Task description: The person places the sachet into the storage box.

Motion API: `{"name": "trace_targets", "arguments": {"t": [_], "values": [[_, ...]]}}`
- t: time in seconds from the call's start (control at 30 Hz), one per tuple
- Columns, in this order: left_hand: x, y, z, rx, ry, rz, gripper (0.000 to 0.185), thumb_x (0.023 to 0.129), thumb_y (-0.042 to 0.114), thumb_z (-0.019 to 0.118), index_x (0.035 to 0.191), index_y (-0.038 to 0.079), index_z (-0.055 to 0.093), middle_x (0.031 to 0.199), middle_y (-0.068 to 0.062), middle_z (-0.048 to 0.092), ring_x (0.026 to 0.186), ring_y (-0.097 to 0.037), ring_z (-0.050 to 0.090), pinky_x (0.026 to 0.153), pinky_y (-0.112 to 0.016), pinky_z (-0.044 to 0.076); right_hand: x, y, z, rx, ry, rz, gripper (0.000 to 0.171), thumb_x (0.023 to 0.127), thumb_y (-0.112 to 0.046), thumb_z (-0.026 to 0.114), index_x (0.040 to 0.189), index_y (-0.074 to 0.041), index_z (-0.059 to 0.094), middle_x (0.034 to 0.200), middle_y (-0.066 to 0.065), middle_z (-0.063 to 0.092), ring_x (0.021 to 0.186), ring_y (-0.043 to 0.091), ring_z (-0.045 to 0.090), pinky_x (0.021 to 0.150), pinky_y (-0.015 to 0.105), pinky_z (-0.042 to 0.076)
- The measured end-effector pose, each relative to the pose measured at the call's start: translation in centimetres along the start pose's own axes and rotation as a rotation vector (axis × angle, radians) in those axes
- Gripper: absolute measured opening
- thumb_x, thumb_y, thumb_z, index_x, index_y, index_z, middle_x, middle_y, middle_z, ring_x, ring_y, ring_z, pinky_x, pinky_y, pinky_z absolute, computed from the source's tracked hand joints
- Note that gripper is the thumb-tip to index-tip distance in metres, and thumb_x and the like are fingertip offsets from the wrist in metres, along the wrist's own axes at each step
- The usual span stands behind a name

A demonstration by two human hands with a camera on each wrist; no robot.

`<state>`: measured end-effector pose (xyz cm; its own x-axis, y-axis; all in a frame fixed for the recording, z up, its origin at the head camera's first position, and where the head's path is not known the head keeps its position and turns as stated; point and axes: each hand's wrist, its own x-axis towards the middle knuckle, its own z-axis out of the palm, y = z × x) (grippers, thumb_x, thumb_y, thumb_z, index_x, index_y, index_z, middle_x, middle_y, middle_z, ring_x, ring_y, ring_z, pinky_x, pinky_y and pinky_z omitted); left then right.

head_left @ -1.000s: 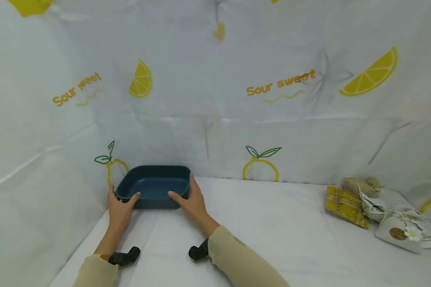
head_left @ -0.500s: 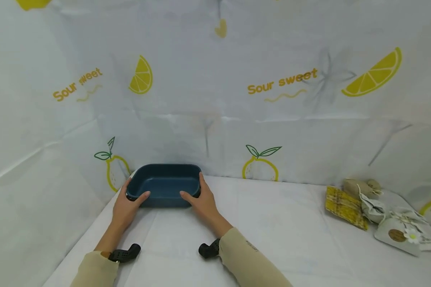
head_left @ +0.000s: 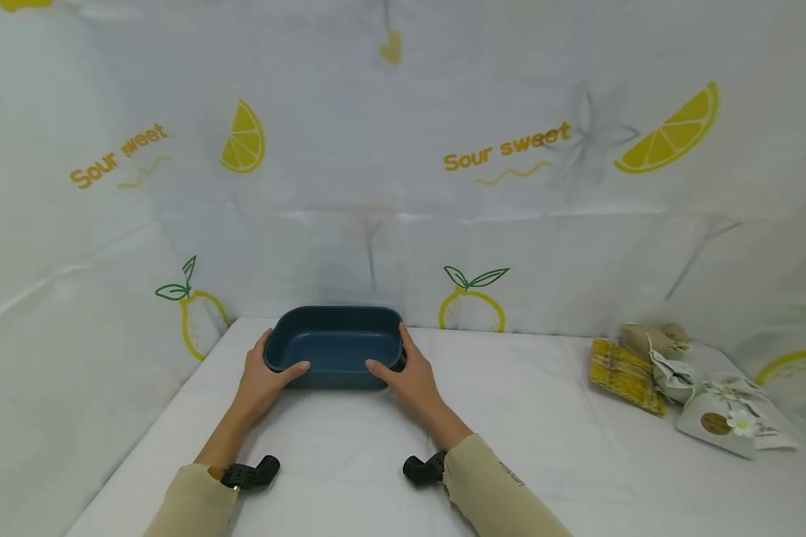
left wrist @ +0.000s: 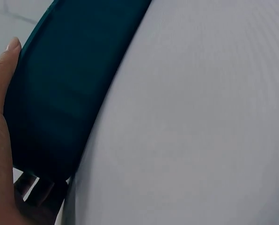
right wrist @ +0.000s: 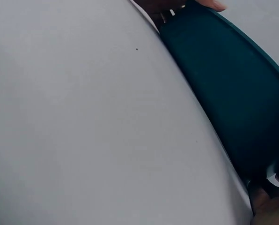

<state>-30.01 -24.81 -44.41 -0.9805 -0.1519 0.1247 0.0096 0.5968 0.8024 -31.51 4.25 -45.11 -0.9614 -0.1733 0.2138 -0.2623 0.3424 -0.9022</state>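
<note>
Left hand and right hand grasp the blue tray by its ends, mid-reposition; next move likely requires level, even sliding.

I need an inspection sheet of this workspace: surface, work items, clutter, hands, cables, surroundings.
Surface: white table cover, a few creases.
Work items: dark blue tray, upright, nothing seen inside.
Clutter: yellow woven pouch and small cloth bags at far right.
Hands: left hand and right hand each grip one end of the tray, thumbs over the rim.
Cables: nothing seen.
Surroundings: white lemon-print sheet behind and at both sides.
</note>
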Motion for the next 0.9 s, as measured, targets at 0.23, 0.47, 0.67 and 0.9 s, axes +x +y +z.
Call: {"name": "trace_targets", "arguments": {"t": [0.23, 0.47, 0.67, 0.9], "values": [[0.0, 1.4, 2.2, -0.091, -0.037, 0.011, 0.112, 0.085, 0.049, 0.077, 0.163, 0.016, 0.004, 0.169, -0.022, 0.014, 0.156, -0.041, 0.018, 0.122, -0.063, 0.022, -0.7, 0.8, -2.3, 0.003, 0.016, 0.033, 0.097, 0.089, -0.049, 0.074, 0.164, -0.028, 0.016, 0.17, 0.006, 0.021, 0.15, 0.038, 0.035, 0.118, 0.053, 0.038], [-0.3, 2.7, 5.1, -0.121, -0.047, 0.029, 0.113, 0.082, 0.051, 0.079, 0.162, 0.016, 0.007, 0.168, -0.022, 0.017, 0.154, -0.042, 0.023, 0.12, -0.064, 0.027, -1.6, 1.7, -5.3, -0.02, 0.023, 0.062, 0.097, 0.089, -0.046, 0.074, 0.164, -0.028, 0.015, 0.17, 0.007, 0.021, 0.152, 0.037, 0.032, 0.118, 0.052, 0.038], [-0.4, 4.1, 6.9, -0.127, -0.046, 0.045, 0.113, 0.079, 0.052, 0.082, 0.161, 0.017, 0.012, 0.167, -0.023, 0.022, 0.152, -0.044, 0.028, 0.118, -0.065, 0.03, -2.1, 2.4, -7.7, -0.058, 0.028, 0.073, 0.096, 0.091, -0.044, 0.073, 0.164, -0.028, 0.014, 0.17, 0.011, 0.02, 0.151, 0.038, 0.033, 0.117, 0.053, 0.039], [-0.8, 5.6, 8.5, -0.073, -0.061, 0.059, 0.117, 0.076, 0.057, 0.082, 0.163, 0.02, 0.013, 0.168, -0.017, 0.022, 0.151, -0.044, 0.031, 0.116, -0.067, 0.032, -2.9, 3.1, -9.9, -0.105, 0.03, 0.097, 0.096, 0.092, -0.044, 0.072, 0.164, -0.028, 0.012, 0.17, 0.012, 0.019, 0.152, 0.037, 0.032, 0.118, 0.052, 0.038]]}}
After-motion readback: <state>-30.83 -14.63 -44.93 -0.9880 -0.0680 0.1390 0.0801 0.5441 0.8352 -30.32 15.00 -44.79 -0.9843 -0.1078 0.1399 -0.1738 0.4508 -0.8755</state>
